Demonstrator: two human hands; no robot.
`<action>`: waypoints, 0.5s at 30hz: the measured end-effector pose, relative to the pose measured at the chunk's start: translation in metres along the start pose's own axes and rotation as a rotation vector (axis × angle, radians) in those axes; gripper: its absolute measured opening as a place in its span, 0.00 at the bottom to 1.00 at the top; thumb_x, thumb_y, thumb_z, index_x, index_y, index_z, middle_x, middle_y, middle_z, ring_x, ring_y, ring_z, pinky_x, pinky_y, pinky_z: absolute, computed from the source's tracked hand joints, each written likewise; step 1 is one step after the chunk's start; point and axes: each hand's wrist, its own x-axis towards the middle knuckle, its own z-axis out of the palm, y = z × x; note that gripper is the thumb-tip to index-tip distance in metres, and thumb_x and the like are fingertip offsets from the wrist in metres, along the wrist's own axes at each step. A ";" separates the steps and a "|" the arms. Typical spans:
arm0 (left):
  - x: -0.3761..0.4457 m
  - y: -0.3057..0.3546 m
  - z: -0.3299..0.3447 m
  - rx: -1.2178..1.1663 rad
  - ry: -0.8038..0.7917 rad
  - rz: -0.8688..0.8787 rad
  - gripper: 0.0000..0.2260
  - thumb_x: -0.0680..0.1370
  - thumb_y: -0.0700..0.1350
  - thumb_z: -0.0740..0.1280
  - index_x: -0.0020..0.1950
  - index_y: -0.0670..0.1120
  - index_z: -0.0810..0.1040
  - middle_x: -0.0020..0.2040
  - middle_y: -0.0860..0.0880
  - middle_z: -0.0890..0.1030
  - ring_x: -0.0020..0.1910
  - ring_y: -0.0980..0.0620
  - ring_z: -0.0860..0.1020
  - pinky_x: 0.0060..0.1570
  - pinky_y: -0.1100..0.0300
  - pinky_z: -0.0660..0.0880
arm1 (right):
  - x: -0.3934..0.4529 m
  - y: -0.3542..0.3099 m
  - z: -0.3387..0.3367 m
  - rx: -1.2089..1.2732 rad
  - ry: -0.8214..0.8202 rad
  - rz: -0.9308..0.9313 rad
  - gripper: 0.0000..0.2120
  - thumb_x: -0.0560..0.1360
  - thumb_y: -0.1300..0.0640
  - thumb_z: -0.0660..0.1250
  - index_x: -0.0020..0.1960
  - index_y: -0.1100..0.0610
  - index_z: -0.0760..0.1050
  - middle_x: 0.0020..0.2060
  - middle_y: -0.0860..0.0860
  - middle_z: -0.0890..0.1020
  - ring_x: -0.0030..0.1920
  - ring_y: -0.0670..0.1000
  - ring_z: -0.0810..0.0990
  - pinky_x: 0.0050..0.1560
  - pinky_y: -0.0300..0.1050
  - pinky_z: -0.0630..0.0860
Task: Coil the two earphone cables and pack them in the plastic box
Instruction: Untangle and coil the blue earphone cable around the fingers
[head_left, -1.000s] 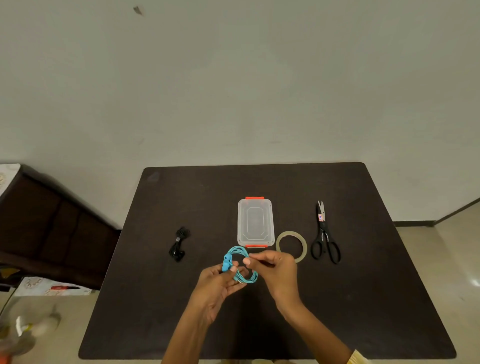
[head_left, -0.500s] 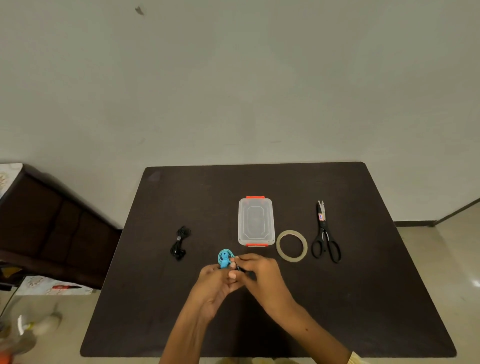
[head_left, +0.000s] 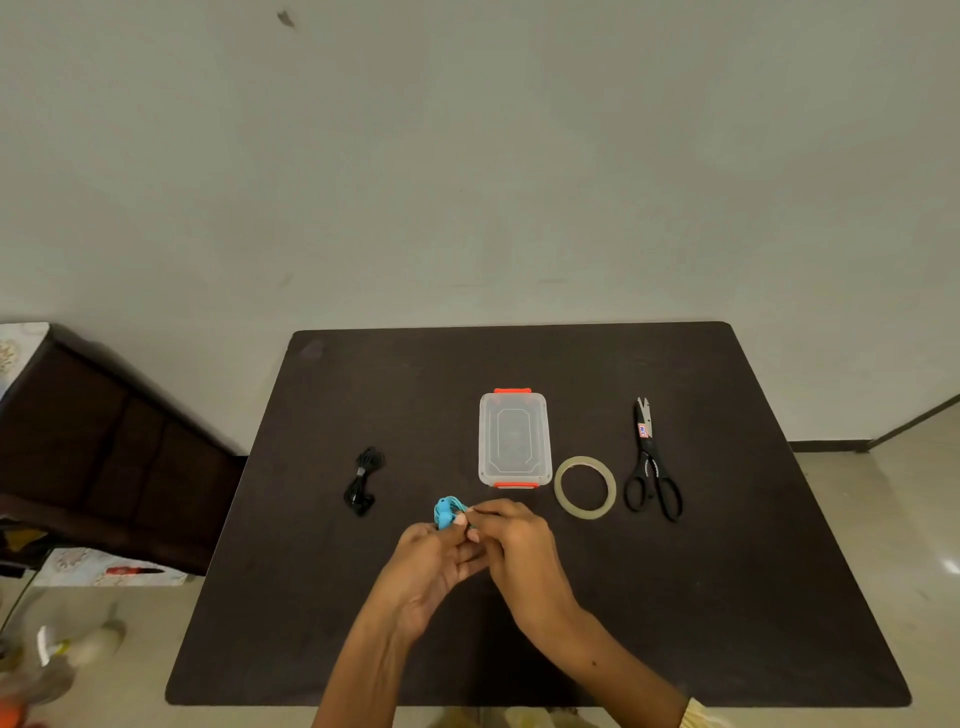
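My left hand (head_left: 431, 564) and my right hand (head_left: 514, 551) meet over the near middle of the dark table (head_left: 727, 597), both pinching the blue earphone cable (head_left: 445, 512). Only a small bunched part of the blue cable shows above the fingertips; the rest is hidden in my hands. The black earphone cable (head_left: 362, 480) lies bundled on the table to the left, apart from both hands. A clear plastic box (head_left: 514, 439) with orange latches and its lid on sits just beyond my hands.
A roll of clear tape (head_left: 585, 487) lies right of the box, and black scissors (head_left: 650, 462) lie further right. A dark wooden cabinet (head_left: 104, 457) stands left of the table. The wall runs behind the table's far edge.
The blue cable went from a wide loop held between both hands to a small tight bunch. My right hand moved left, closer against my left hand.
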 end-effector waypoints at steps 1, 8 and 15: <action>0.000 -0.001 -0.002 -0.008 0.006 0.000 0.17 0.78 0.35 0.62 0.65 0.31 0.66 0.52 0.35 0.80 0.48 0.42 0.83 0.39 0.53 0.81 | 0.001 0.000 0.002 0.024 0.007 -0.002 0.17 0.77 0.62 0.63 0.66 0.58 0.74 0.64 0.53 0.76 0.64 0.50 0.74 0.64 0.32 0.66; -0.007 -0.012 0.005 -0.236 -0.010 0.073 0.13 0.79 0.37 0.61 0.62 0.34 0.73 0.52 0.39 0.82 0.48 0.47 0.84 0.46 0.55 0.81 | -0.002 -0.001 0.008 0.111 0.138 -0.010 0.14 0.75 0.63 0.67 0.61 0.60 0.77 0.59 0.54 0.79 0.55 0.39 0.74 0.54 0.19 0.65; -0.007 -0.020 0.013 -0.480 0.049 0.063 0.14 0.78 0.37 0.61 0.63 0.37 0.74 0.49 0.40 0.83 0.43 0.48 0.84 0.35 0.58 0.81 | 0.001 -0.001 0.011 0.186 0.261 -0.003 0.13 0.73 0.65 0.69 0.56 0.58 0.80 0.53 0.47 0.81 0.49 0.33 0.76 0.51 0.19 0.68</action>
